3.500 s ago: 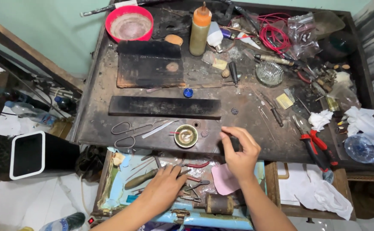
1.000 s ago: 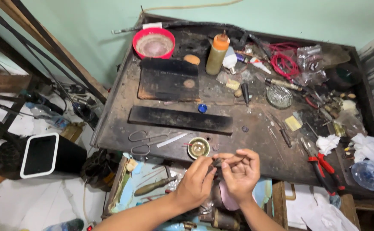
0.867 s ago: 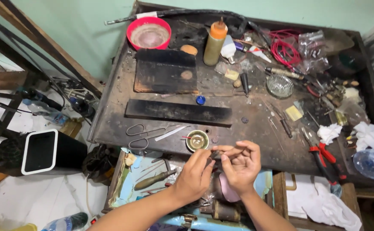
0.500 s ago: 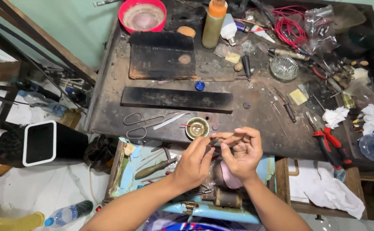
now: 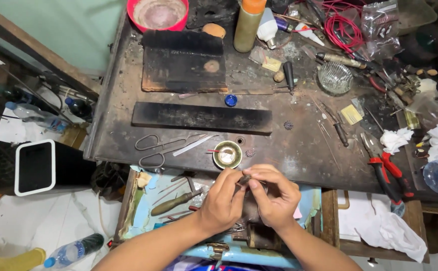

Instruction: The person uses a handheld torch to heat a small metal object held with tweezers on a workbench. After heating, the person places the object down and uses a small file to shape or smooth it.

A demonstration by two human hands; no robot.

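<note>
Small piece (image 5: 244, 179), apparently between fingertips (image 5: 240, 186)

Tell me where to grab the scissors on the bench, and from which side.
Take the scissors by the two finger loops at their left end, nearest the bench's left front edge. They lie flat, blades pointing right toward the small brass bowl, with a thin metal strip beside the blades. Coming from the left or from above the loops probably avoids both.

Even, soft daylight fills a sharp overhead view; the dark desk (image 5: 299, 150) shows faint sheen, shadows stay weak (wide-angle lens bends the edges), and nothing is blurred.
</note>
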